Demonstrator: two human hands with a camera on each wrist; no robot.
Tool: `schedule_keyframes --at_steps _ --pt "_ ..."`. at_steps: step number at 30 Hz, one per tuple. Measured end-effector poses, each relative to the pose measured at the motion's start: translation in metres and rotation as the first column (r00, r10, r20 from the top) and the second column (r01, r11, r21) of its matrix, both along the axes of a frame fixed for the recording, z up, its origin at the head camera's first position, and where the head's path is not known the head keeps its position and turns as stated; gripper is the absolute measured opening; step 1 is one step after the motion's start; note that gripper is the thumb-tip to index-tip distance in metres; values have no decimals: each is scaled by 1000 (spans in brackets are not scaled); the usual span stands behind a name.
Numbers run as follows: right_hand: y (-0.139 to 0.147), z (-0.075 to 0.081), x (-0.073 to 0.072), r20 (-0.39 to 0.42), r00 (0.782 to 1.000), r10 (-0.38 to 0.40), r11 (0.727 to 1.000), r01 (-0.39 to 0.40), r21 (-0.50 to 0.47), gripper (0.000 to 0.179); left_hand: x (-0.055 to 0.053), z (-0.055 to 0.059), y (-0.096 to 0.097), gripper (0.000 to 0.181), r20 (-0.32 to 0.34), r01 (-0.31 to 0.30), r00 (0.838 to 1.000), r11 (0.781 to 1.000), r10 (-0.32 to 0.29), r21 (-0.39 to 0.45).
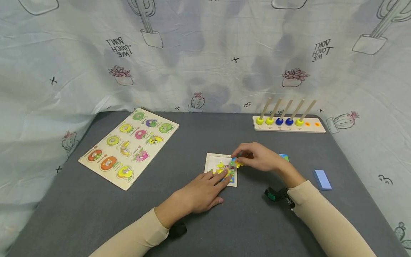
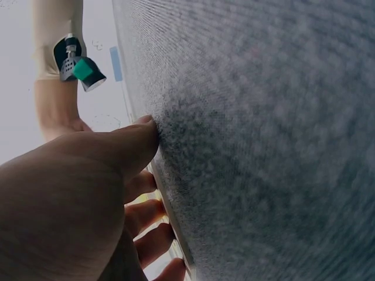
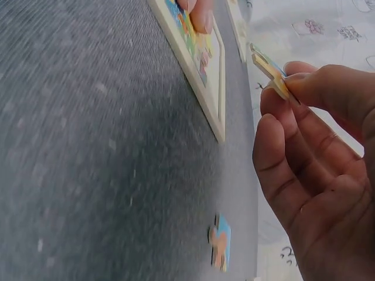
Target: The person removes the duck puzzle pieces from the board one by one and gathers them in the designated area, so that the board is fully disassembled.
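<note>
A square jigsaw puzzle in a pale wooden frame (image 1: 210,157) lies on the table, partly filled with colourful pieces. My left hand (image 1: 202,191) rests on the frame's lower part with its fingers spread across the fitted pieces, hiding some of them. Over the frame's upper right corner, my right hand (image 1: 258,157) pinches a puzzle piece (image 3: 272,73) between thumb and fingers. In the right wrist view that piece is held above the table, apart from the frame. Another loose piece (image 3: 221,243) lies on the table, partly hidden behind the right wrist in the head view.
A wooden fruit board (image 1: 128,148) lies to the left. At the back right stands a peg board (image 1: 289,127) with yellow and blue beads. A blue block (image 1: 322,179) is right of my right forearm. Patterned cloth (image 1: 205,53) hangs behind the grey table (image 1: 96,203).
</note>
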State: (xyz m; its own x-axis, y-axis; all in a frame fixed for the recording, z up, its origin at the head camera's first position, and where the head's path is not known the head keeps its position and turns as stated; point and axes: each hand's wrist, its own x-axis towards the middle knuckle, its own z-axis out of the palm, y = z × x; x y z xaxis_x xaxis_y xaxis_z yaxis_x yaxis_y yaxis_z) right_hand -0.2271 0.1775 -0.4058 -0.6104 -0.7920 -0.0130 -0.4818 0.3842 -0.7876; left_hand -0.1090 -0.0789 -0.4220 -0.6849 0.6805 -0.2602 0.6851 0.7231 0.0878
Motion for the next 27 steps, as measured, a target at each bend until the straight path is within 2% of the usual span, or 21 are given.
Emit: schedule_keyframes --at_steps 8,20,27 --pt "21 -1 5 -37 999 -40 999 40 2 20 -1 1 2 69 3 0 1000 1000 0 -2" --pt "55 -9 11 -42 996 -83 996 83 11 19 1 2 1 69 -3 -10 1000 1000 10 8" --pt "64 -12 12 -17 994 -105 994 105 41 18 2 2 0 68 -18 2 1000 999 -2 35"
